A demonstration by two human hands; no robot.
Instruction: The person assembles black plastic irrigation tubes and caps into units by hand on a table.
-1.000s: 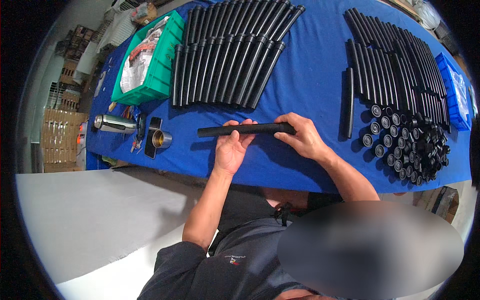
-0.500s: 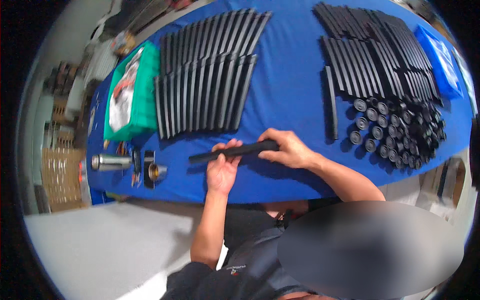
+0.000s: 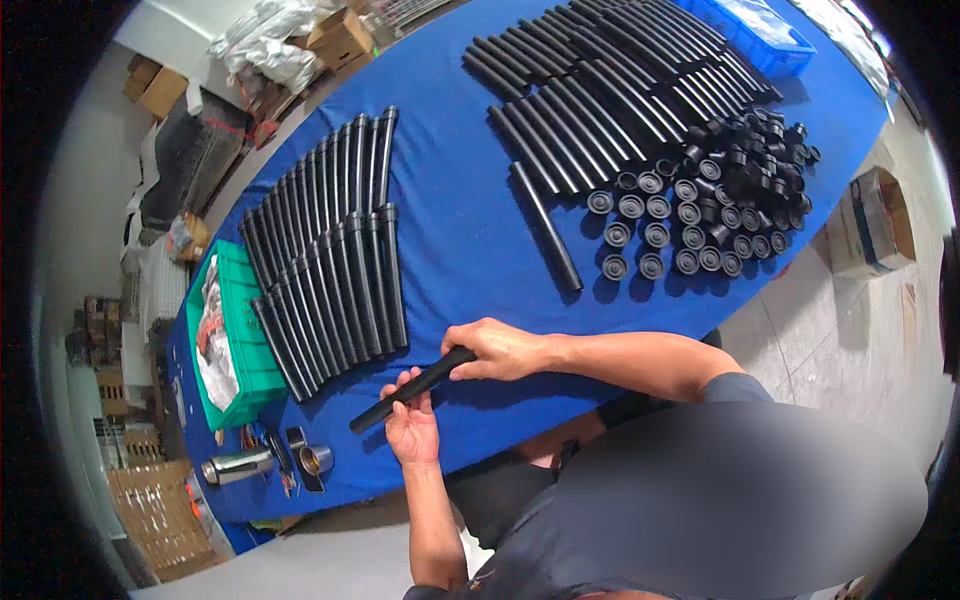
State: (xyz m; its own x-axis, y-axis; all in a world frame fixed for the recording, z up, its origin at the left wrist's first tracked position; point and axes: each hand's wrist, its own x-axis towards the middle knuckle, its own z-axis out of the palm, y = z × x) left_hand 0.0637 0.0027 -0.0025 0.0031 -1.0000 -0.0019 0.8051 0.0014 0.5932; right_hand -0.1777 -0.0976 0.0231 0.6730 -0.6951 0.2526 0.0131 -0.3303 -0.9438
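A black tube [image 3: 432,376] slants between my two hands above the near edge of the blue cloth. Closed around its lower middle is my left hand [image 3: 412,432], palm up, with the thumb across the near side. My right hand [image 3: 503,350] grips the upper right end from above; its fingers hide that end. Nearest to the hands, on the left, lie two rows of black tubes with wider capped ends [image 3: 345,290]. Farther right are rows of plain black tubes [image 3: 590,130], one separate tube [image 3: 547,228], and many round black caps [image 3: 690,212].
A green bin [image 3: 262,372] with plastic bags stands at the left edge of the table. Below it are a metal flask [image 3: 238,466], a cup [image 3: 316,459] and small tools. A blue crate [image 3: 755,35] sits at the far right, and a cardboard box [image 3: 872,225] on the floor.
My view has swung to the right, so the table appears turned and more of its right side shows. Both hands keep hold of the black tube, in much the same grip.
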